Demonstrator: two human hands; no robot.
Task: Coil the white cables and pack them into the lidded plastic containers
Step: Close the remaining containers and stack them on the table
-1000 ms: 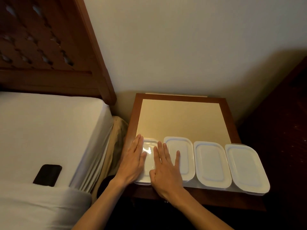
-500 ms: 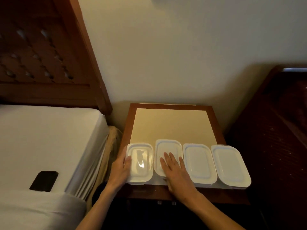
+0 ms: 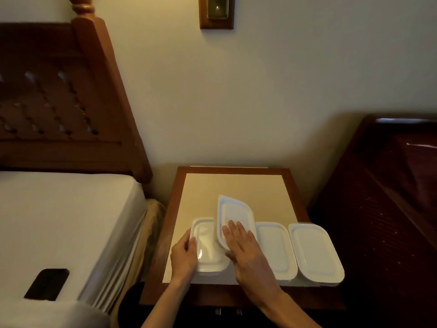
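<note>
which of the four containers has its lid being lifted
The second container from the left: its lid tilts up under the right hand, while the other three lids lie flat.

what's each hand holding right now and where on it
The right hand lifts the second container's lid by its near edge, fingers on top. The left hand grips the leftmost container at its left rim.
</note>
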